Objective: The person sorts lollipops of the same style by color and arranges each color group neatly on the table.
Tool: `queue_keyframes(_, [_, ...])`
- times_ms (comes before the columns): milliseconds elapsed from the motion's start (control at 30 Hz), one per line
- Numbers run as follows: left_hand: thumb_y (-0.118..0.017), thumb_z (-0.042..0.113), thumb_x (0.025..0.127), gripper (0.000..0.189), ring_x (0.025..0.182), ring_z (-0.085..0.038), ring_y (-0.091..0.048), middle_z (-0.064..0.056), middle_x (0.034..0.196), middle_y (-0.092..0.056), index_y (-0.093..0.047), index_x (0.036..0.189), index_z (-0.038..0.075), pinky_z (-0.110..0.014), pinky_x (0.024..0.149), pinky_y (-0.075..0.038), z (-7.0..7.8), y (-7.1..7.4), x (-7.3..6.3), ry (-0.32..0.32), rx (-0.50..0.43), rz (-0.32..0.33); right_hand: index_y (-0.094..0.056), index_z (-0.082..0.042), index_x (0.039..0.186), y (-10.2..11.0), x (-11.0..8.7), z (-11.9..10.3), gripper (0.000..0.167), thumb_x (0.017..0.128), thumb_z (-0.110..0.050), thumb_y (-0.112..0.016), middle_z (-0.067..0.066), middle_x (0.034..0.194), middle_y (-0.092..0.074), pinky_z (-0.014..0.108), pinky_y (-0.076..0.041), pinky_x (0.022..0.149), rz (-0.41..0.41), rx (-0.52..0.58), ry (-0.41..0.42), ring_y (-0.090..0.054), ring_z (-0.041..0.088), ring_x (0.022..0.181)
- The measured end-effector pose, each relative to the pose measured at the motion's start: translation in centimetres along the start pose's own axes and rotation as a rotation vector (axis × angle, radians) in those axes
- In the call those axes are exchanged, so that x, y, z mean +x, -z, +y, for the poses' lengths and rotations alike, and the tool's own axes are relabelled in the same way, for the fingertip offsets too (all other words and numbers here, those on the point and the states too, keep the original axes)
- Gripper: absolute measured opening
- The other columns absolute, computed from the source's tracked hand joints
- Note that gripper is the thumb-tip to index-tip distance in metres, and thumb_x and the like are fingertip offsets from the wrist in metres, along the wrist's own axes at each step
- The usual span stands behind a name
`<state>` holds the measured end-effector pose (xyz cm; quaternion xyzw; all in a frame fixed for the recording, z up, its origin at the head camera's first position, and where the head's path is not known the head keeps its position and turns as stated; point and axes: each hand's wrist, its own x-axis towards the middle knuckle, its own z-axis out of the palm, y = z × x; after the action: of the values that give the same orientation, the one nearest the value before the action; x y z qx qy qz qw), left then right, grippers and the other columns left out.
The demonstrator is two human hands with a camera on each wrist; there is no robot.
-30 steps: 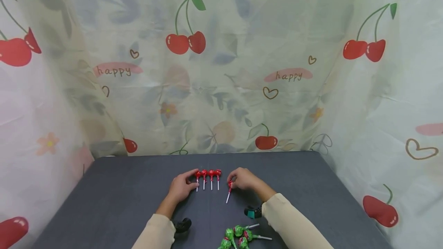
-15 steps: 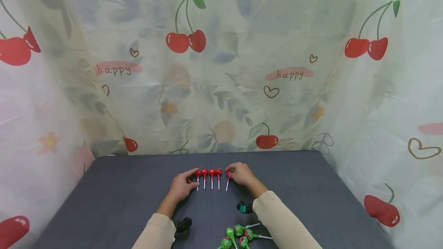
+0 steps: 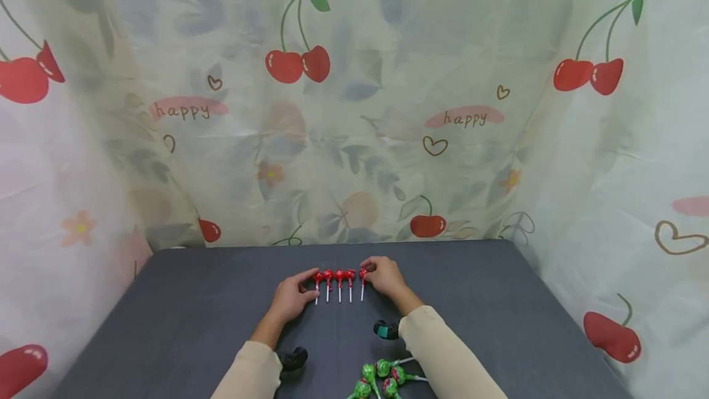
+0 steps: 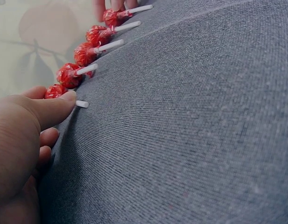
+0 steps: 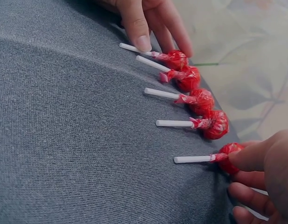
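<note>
Red-wrapped lollipops with white sticks lie side by side in a row, sticks toward the person. At the row's left end my left hand (image 3: 290,298) holds a red lollipop (image 5: 175,59), thumb on its stick and a finger by its candy head. My right hand (image 3: 386,277) pinches another red lollipop (image 5: 192,159) by its head at the right end. Between the hands lie three more, among them a middle lollipop (image 5: 201,101) and the one nearest the right hand's, a red lollipop (image 5: 215,124). A small gap parts that one from the pinched lollipop.
Several green lollipops (image 3: 368,373) lie in a loose pile near the front of the dark grey table (image 3: 183,325), beside the right forearm. A patterned curtain (image 3: 354,109) hangs behind the table and along both sides. Black wrist devices sit under both sleeves.
My right hand has carried its red lollipop away from the person and slightly left, up to the row, and the stick has swung parallel to the others. The left hand has stayed in place.
</note>
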<state>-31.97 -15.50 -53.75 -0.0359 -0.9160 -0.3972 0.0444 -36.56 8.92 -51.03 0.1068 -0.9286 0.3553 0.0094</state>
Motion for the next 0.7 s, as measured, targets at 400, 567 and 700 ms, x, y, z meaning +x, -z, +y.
queue_keyframes(400, [-0.079,0.017,0.083,0.052,0.066,-0.018,-0.046,-0.002,0.074,-0.051,-0.063,0.132,0.022,-0.033,0.061,-0.035,0.11,0.01,0.02,-0.003,0.0,0.003,-0.073,-0.011,0.104,-0.45,-0.04,0.05,0.016,0.088,-0.007,-0.071,0.003,0.093,-0.069,0.04,-0.051,0.078,0.0,0.022,0.015,-0.061,0.02,0.084])
queue_keyframes(567, [-0.078,0.017,0.083,0.052,0.067,-0.018,-0.046,-0.002,0.074,-0.051,-0.063,0.132,0.022,-0.033,0.061,-0.035,0.21,0.04,-0.01,-0.001,-0.002,0.004,-0.073,-0.011,0.104,-0.4,-0.07,-0.05,0.016,0.088,-0.007,-0.071,0.003,0.094,-0.07,0.04,-0.051,0.078,0.002,0.038,0.015,-0.062,0.02,0.086])
queue_keyframes(700, [-0.078,0.017,0.083,0.053,0.067,-0.018,-0.046,-0.002,0.074,-0.051,-0.062,0.133,0.022,-0.033,0.061,-0.035,0.21,0.05,-0.12,-0.001,-0.003,0.005,-0.073,-0.011,0.105,-0.37,-0.05,0.0,0.017,0.088,-0.008,-0.071,0.003,0.093,-0.069,0.04,-0.051,0.078,0.0,0.045,0.009,-0.062,0.02,0.085])
